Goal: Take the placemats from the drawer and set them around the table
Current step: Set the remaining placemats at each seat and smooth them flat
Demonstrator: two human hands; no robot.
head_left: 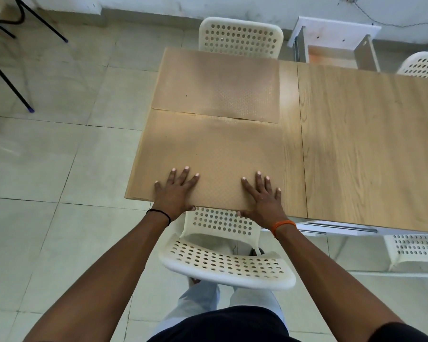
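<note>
The left hand (174,191) is lying flat on the near placemat (208,154), fingers spread straight across its surface and thumb hooking under the mat's near edge, at the table's (356,144) near-left corner. That mat is a tan, thin sheet with a fine dotted embossed pattern, covering the left end of the table and slightly overhanging the near edge above the near white chair (223,257). The far placemat (215,85), the same tan and dotted texture, is lying flat beyond it on the table, their edges touching or barely overlapping; which, I cannot tell. The right hand (265,196) is pressing the near mat's right part, fingers spread, thumb curling under the edge. The open drawer (336,53) is sitting beyond the table's far side. No writing or label is showing on either mat.
</note>
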